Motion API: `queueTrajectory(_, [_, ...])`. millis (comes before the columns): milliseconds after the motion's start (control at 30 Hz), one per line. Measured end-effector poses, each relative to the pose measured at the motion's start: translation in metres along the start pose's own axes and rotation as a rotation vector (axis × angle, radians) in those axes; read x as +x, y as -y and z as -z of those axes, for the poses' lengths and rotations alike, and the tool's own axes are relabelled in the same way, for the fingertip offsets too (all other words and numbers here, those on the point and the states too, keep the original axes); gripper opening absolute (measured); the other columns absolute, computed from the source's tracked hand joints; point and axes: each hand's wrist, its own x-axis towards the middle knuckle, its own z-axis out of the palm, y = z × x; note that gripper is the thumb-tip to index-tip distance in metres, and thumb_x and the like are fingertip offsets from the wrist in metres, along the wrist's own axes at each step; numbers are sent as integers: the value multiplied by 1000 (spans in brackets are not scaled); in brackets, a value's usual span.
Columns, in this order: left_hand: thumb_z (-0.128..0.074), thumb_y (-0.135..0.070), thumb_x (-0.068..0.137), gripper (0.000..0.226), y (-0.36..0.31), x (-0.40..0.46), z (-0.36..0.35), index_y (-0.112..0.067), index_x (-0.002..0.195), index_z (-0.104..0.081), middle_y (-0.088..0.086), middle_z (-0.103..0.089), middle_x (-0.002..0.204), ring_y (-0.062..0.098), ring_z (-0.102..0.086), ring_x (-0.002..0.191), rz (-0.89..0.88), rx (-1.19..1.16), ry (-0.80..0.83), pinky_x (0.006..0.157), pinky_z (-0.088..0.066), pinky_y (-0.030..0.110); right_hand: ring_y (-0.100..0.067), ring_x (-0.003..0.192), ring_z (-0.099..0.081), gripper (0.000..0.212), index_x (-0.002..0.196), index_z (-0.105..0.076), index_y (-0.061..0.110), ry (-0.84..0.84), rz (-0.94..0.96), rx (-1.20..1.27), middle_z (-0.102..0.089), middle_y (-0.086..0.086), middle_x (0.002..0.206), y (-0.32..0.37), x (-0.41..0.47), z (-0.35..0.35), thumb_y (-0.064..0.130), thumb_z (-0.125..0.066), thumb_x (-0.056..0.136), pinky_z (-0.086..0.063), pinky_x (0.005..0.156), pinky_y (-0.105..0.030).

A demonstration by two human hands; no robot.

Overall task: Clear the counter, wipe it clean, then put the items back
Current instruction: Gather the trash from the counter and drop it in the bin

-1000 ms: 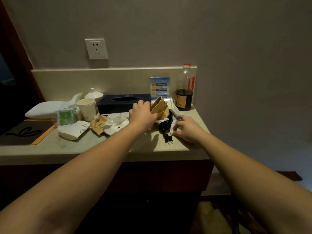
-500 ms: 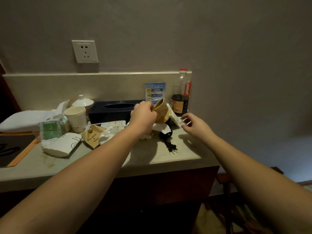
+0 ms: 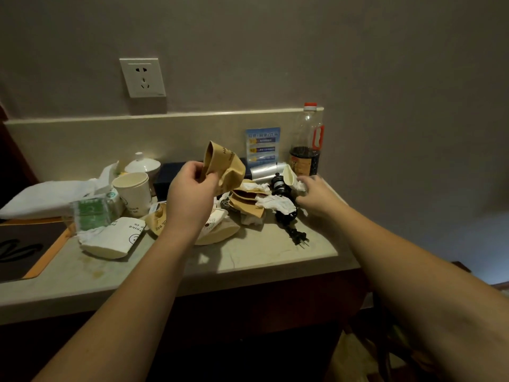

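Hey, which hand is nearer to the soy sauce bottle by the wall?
The right hand. It reaches among the clutter just in front of and below the bottle, pinching something white. The left hand is well to the bottle's left, holding a crumpled brown paper cup.

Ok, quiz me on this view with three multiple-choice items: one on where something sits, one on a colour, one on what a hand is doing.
1. Where does the bottle stand?
A. at the back right corner of the counter
B. on the dark mat
C. on the floor

2. What colour is the bottle's cap?
A. green
B. red
C. black

3. What is the left hand doing?
A. lying flat on the counter
B. holding a crumpled brown paper cup above the clutter
C. gripping the black plug

Answers: 1 A, it stands against the wall by the blue card. 2 B, the cap shows red. 3 B, the fingers curl round the raised cup, while the plug lies untouched near the front edge.
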Motion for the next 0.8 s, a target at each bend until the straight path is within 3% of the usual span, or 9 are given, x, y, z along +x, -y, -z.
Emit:
queueTrajectory(100, [-57, -27, 96, 8, 6, -2, 2, -25, 104, -57, -8, -62, 92, 6, -57, 83, 18, -13, 42, 65, -44, 23, -25, 126, -44, 62, 144, -39, 17, -97, 31, -70, -40, -9, 143, -1, 7, -6, 17, -62, 87, -38, 103, -35])
queueTrajectory(233, [-58, -25, 95, 6, 7, -7, -2, -30, 99, -57, -9, -63, 91, 4, -59, 85, -1, 26, 202, 67, -45, 22, -24, 112, -55, 48, 135, -49, 15, -191, 47, -82, -54, -8, 131, 0, 10, -13, 14, -58, 88, -46, 94, -37])
queueTrajectory(333, [-60, -27, 93, 9, 6, -8, -4, -28, 102, -61, -9, -65, 92, 6, -61, 87, 16, 46, 297, 69, -48, 24, -18, 93, -60, 38, 130, -53, 15, -269, -51, 184, -62, -4, 117, 5, 3, -1, 13, -52, 91, -54, 82, -37])
queueTrajectory(433, [-61, -26, 92, 9, 7, -8, 2, -28, 101, -62, -7, -66, 95, 9, -63, 88, 58, -34, 291, 72, -50, 27, -14, 89, -56, 33, 126, -54, 15, -317, -90, 404, -60, 0, 110, 6, -10, 24, 11, -48, 94, -47, 73, -27])
queueTrajectory(500, [-59, -23, 94, 10, 10, -8, 7, -28, 102, -61, -5, -66, 98, 10, -62, 90, 85, -86, 256, 72, -49, 26, -18, 95, -61, 25, 114, -58, 16, -252, -80, 612, -64, -1, 108, 6, -21, 40, 7, -49, 93, -50, 77, -30])
queueTrajectory(567, [-59, -22, 94, 10, 14, -6, 12, -26, 103, -62, -4, -66, 99, 12, -62, 92, 112, -140, 204, 73, -49, 28, -23, 103, -63, 20, 106, -60, 15, -69, -49, 819, -66, -5, 107, 8, -37, 55, 4, -50, 93, -52, 88, -36])
queueTrajectory(600, [-59, -23, 94, 9, 17, -5, 13, -27, 102, -62, -3, -66, 100, 14, -62, 93, 131, -165, 178, 75, -50, 30, -21, 102, -64, 18, 106, -61, 15, 43, -35, 843, -67, -6, 107, 10, -46, 61, 6, -50, 94, -52, 86, -33])
queueTrajectory(700, [-60, -22, 93, 8, 23, -5, 13, -29, 96, -62, -2, -65, 101, 17, -62, 96, 195, -228, 119, 78, -52, 34, -7, 90, -68, 19, 111, -62, 20, 329, 31, 556, -70, 2, 105, 21, -65, 69, 24, -52, 96, -47, 73, -18])
queueTrajectory(800, [-58, -20, 94, 10, 25, -6, 10, -29, 93, -61, -3, -64, 100, 17, -61, 96, 241, -267, 93, 76, -51, 33, -5, 87, -65, 20, 110, -62, 28, 402, 99, 207, -69, 10, 100, 36, -65, 62, 36, -52, 95, -43, 69, -19])
